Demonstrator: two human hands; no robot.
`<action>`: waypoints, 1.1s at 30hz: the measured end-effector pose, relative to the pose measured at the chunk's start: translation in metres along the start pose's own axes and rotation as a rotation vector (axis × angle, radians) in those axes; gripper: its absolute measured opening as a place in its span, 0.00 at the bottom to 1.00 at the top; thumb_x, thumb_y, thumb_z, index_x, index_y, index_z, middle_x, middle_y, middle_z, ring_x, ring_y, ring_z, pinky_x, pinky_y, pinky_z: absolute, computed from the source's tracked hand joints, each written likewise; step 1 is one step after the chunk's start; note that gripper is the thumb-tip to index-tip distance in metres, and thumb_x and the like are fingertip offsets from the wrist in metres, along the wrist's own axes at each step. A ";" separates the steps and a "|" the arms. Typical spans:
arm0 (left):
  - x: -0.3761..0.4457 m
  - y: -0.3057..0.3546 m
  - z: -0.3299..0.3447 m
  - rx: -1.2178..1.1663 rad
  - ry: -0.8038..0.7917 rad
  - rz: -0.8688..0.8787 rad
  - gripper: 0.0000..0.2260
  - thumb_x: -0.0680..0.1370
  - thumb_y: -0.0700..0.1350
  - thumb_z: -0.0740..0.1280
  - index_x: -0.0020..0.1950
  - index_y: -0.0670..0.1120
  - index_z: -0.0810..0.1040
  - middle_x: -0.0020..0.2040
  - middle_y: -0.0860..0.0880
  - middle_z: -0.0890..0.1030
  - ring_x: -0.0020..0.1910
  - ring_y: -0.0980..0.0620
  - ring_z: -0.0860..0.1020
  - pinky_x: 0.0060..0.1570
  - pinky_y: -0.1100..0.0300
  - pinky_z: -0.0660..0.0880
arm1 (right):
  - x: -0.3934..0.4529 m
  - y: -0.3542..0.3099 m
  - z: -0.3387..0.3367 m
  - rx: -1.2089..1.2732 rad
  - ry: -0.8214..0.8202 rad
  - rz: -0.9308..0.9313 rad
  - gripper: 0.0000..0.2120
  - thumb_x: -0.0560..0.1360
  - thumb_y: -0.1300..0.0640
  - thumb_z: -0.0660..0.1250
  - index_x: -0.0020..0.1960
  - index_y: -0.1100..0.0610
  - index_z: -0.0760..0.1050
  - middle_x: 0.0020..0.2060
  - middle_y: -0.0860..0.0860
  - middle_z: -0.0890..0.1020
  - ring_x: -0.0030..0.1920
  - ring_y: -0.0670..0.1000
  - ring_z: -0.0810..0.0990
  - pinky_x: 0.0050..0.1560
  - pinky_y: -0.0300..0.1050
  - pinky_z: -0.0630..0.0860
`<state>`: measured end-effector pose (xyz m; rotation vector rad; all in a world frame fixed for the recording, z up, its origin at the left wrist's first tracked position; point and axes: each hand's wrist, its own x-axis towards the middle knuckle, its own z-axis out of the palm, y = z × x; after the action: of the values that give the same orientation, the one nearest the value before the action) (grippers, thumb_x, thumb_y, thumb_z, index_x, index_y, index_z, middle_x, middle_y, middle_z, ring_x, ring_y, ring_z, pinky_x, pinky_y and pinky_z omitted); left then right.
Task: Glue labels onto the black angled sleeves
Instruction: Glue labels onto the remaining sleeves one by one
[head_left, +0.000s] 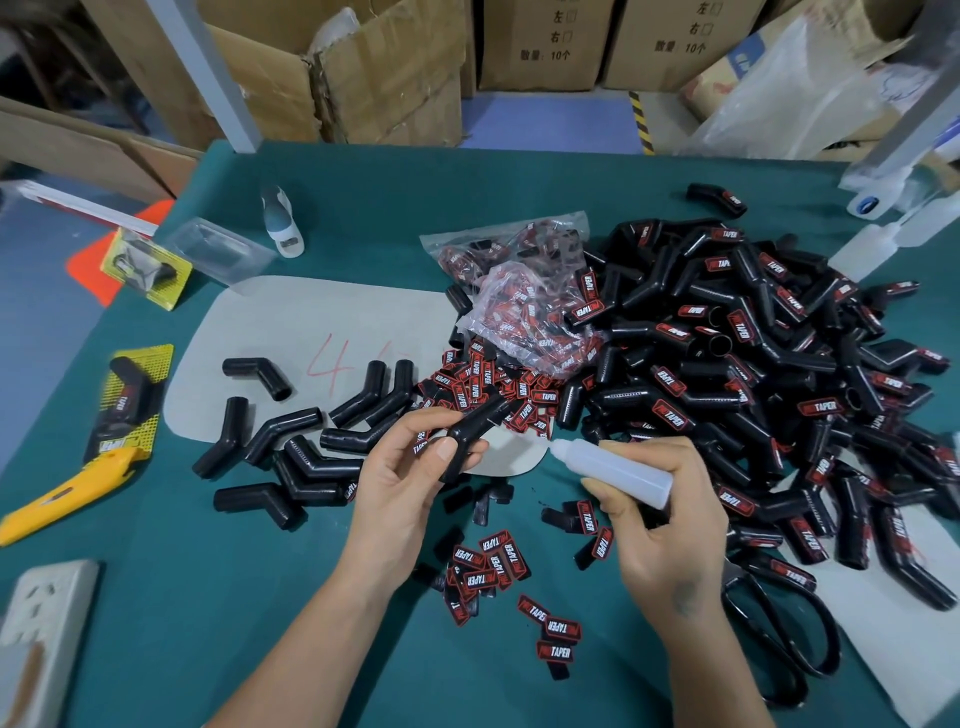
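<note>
My left hand (410, 467) grips a black angled sleeve (472, 431) above the green table, thumb laid on it, with a small label tucked under the fingers. My right hand (660, 514) holds a translucent glue bottle (613, 467), its nozzle pointing left toward the sleeve with a small gap between them. Several unlabelled sleeves (291, 452) lie to the left. A big heap of labelled sleeves (737, 364) fills the right. Loose red-and-black labels (493, 566) lie between my wrists, and more labels (483, 384) are scattered beyond the held sleeve.
Plastic bags of labels (524, 291) sit mid-table on a grey sheet (311, 322). A yellow utility knife (62, 499) and packaged sleeves (130, 400) lie at the left edge. Black scissors (779, 634) are at lower right, a power strip (41, 634) at lower left, and cardboard boxes (384, 67) behind.
</note>
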<state>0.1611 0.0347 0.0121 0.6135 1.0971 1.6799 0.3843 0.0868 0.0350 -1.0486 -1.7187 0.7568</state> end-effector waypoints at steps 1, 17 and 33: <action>0.000 0.000 0.000 -0.001 0.001 -0.001 0.10 0.79 0.45 0.73 0.60 0.47 0.84 0.56 0.43 0.85 0.54 0.42 0.86 0.57 0.57 0.80 | -0.001 0.000 0.000 0.000 -0.014 -0.007 0.11 0.77 0.52 0.71 0.58 0.47 0.76 0.52 0.42 0.79 0.53 0.42 0.79 0.52 0.30 0.72; -0.001 0.002 0.001 -0.032 0.009 -0.021 0.10 0.79 0.45 0.72 0.59 0.47 0.84 0.54 0.43 0.86 0.54 0.44 0.86 0.57 0.57 0.81 | -0.001 0.000 0.000 0.007 -0.038 -0.042 0.10 0.77 0.54 0.71 0.57 0.51 0.77 0.51 0.47 0.80 0.53 0.39 0.79 0.53 0.27 0.71; 0.000 0.003 0.000 -0.066 0.053 -0.036 0.08 0.81 0.42 0.69 0.59 0.46 0.85 0.53 0.40 0.85 0.52 0.45 0.86 0.56 0.58 0.81 | 0.002 -0.002 -0.001 0.068 -0.036 0.014 0.11 0.77 0.50 0.71 0.57 0.40 0.75 0.51 0.42 0.80 0.50 0.46 0.82 0.49 0.34 0.76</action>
<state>0.1594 0.0342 0.0147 0.5073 1.0790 1.7029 0.3846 0.0881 0.0379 -1.0066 -1.7057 0.8416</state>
